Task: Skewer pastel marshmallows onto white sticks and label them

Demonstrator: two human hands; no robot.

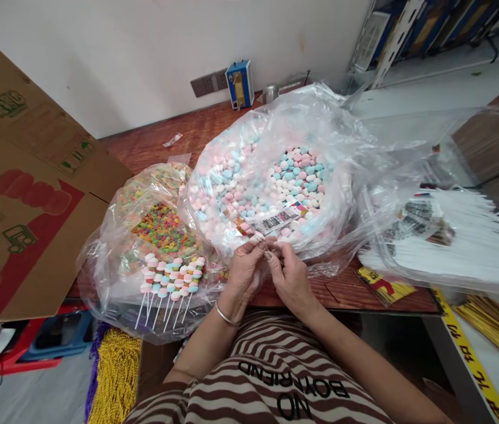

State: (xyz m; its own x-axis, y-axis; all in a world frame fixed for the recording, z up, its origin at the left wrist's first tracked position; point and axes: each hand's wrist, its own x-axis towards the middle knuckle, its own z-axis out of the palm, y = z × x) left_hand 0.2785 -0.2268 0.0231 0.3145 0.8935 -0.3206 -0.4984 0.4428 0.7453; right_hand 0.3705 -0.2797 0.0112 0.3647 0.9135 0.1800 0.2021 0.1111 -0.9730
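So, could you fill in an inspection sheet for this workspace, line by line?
Surface: reddish-brown wooden tabletop, largely covered by bags.
Work items: pink, white and blue candies in clear plastic; colourful small rings in another bag; threaded candy sticks lying on that bag; white sticks bagged at the right.
Clutter: printed sachet by the fingertips; yellow packet near the front edge; small wrapper towards the wall.
Hands: left hand and right hand meet at the fingertips; anything pinched is too small to tell.
Cables: dark cable by the rack.
Surroundings: cardboard box at left; blue device beside wall sockets.
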